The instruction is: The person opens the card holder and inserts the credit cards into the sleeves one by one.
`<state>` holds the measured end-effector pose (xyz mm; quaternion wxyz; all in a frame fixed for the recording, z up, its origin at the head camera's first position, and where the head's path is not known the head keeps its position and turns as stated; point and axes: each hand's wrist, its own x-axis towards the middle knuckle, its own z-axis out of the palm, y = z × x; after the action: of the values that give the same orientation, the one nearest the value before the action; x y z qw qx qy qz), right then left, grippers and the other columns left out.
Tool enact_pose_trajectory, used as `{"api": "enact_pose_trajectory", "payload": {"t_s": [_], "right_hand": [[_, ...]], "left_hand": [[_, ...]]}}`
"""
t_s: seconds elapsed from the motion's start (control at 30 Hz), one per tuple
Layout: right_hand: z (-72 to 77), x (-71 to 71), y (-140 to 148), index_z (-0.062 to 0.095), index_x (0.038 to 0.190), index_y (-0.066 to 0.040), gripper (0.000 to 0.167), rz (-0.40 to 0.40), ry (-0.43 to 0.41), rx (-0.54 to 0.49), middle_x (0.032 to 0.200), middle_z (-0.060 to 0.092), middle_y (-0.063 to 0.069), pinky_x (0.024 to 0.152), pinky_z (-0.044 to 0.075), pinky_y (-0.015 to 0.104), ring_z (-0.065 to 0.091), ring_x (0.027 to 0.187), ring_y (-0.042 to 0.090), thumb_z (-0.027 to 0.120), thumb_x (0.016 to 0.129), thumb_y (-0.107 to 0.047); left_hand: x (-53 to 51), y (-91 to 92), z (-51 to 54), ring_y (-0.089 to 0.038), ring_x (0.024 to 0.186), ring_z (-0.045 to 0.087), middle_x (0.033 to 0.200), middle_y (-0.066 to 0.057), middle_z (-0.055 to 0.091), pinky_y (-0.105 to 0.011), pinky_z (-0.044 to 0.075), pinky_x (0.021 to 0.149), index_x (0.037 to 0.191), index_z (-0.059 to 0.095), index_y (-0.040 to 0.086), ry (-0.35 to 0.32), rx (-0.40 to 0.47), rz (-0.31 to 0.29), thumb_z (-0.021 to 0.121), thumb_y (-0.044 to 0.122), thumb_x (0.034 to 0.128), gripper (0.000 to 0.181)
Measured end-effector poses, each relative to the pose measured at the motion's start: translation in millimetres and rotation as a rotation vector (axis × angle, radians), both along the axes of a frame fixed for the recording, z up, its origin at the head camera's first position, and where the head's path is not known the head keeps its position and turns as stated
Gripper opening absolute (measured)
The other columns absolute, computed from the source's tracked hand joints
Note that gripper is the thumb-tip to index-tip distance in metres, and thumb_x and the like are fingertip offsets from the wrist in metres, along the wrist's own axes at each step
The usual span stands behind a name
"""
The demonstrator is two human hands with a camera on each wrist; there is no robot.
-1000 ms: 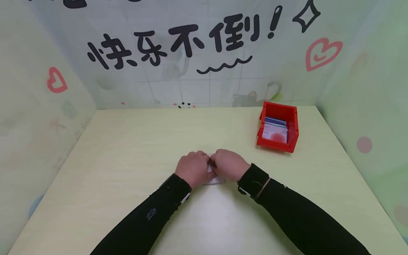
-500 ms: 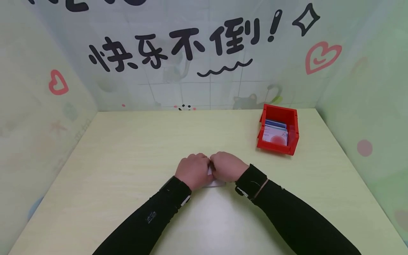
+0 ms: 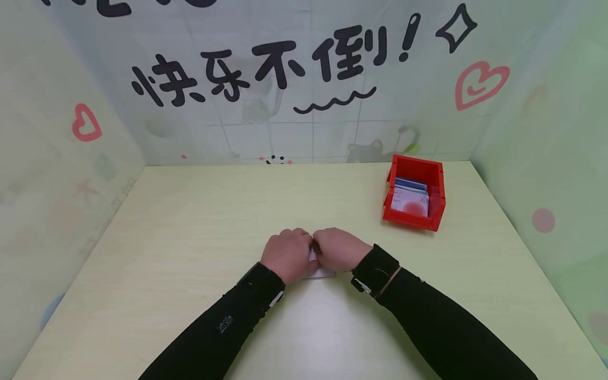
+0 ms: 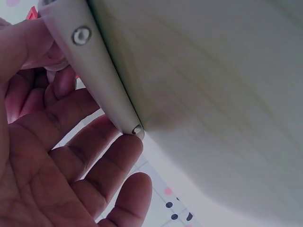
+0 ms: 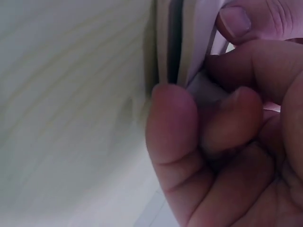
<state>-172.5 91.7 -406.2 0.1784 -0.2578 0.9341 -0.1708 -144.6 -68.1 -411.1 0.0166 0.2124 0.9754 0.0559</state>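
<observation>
Well left of the bin (image 3: 409,219) and nearer the person, the left hand (image 3: 288,254) pinches a pale case (image 3: 320,273), its little finger standing free. The case is down at the table (image 3: 190,211), also left of and nearer than the bin, mostly covered by the hands, a slit along one edge. Between case and bin, the right hand (image 3: 339,248), fingers curled, grips the case's right part. Inside the red bin sit flat packs (image 3: 409,200)

"快乐不倒!" on the back wall (image 3: 309,79); sleeve print (image 3: 225,324) illegible.
</observation>
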Motion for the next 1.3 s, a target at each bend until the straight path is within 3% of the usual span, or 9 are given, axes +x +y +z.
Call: {"api": "enact_pose_trajectory", "payload": {"t_s": [0.2, 0.5, 0.63, 0.73, 0.97, 1.3], "right_hand": [[2.6, 0.5, 3.6, 0.069, 0.099, -0.009, 0.004, -0.023, -0.015, -0.002, 0.082, 0.061, 0.003, 0.073, 0.049, 0.03, 0.057, 0.077, 0.019, 0.066, 0.101, -0.012], [-0.6, -3.8, 20.6, 0.066, 0.092, -0.015, 0.007, -0.15, -0.114, -0.076, 0.079, 0.063, 0.001, 0.061, 0.046, 0.029, 0.057, 0.07, 0.019, 0.069, 0.098, -0.019], [-2.8, -3.5, 28.5, 0.065, 0.092, -0.017, 0.01, -0.186, -0.129, -0.094, 0.079, 0.062, 0.002, 0.063, 0.046, 0.03, 0.057, 0.071, 0.019, 0.071, 0.098, -0.022], [-2.7, -3.4, 33.3, 0.066, 0.097, -0.015, 0.006, -0.202, -0.126, -0.108, 0.084, 0.063, 0.002, 0.066, 0.049, 0.03, 0.058, 0.077, 0.019, 0.069, 0.099, -0.019], [-5.2, -3.7, 43.8, 0.067, 0.097, -0.016, 0.008, -0.208, -0.11, -0.149, 0.09, 0.064, 0.001, 0.077, 0.051, 0.032, 0.059, 0.086, 0.02, 0.061, 0.101, -0.012], [-8.4, -7.8, 55.9, 0.068, 0.098, -0.013, 0.01, -0.223, -0.207, -0.211, 0.093, 0.064, 0.005, 0.071, 0.048, 0.031, 0.058, 0.085, 0.021, 0.06, 0.099, -0.007]], "left_hand": [[-0.7, 0.2, 0.0, -0.029, 0.103, 0.071, 0.121, -0.002, 0.075, -0.045, 0.061, 0.079, 0.109, 0.08, 0.015, 0.0, -0.01, -0.001, 0.076, 0.051, 0.091, 0.04], [-3.5, 2.6, 4.0, -0.028, 0.098, 0.07, 0.122, -0.003, 0.074, -0.042, 0.059, 0.078, 0.094, 0.076, 0.016, -0.05, -0.038, 0.002, 0.076, 0.052, 0.0902, 0.036], [-1.4, 7.1, 8.6, -0.031, 0.111, 0.067, 0.129, -0.005, 0.07, -0.046, 0.057, 0.09, 0.1, 0.077, 0.015, -0.065, -0.064, -0.004, 0.077, 0.056, 0.0878, 0.043], [1.8, 11.6, 9.1, -0.032, 0.121, 0.062, 0.135, -0.006, 0.067, -0.049, 0.054, 0.098, 0.114, 0.074, 0.014, -0.073, -0.052, -0.026, 0.08, 0.059, 0.0846, 0.055], [7.8, 22.0, -1.5, -0.034, 0.128, 0.055, 0.143, -0.004, 0.06, -0.05, 0.049, 0.105, 0.147, 0.056, 0.018, -0.079, -0.027, -0.075, 0.082, 0.061, 0.0804, 0.083], [7.8, 20.1, -0.1, -0.037, 0.131, 0.053, 0.148, -0.007, 0.056, -0.053, 0.047, 0.103, 0.151, 0.054, 0.032, -0.088, -0.025, -0.072, 0.076, 0.06, 0.088, 0.072]]}}
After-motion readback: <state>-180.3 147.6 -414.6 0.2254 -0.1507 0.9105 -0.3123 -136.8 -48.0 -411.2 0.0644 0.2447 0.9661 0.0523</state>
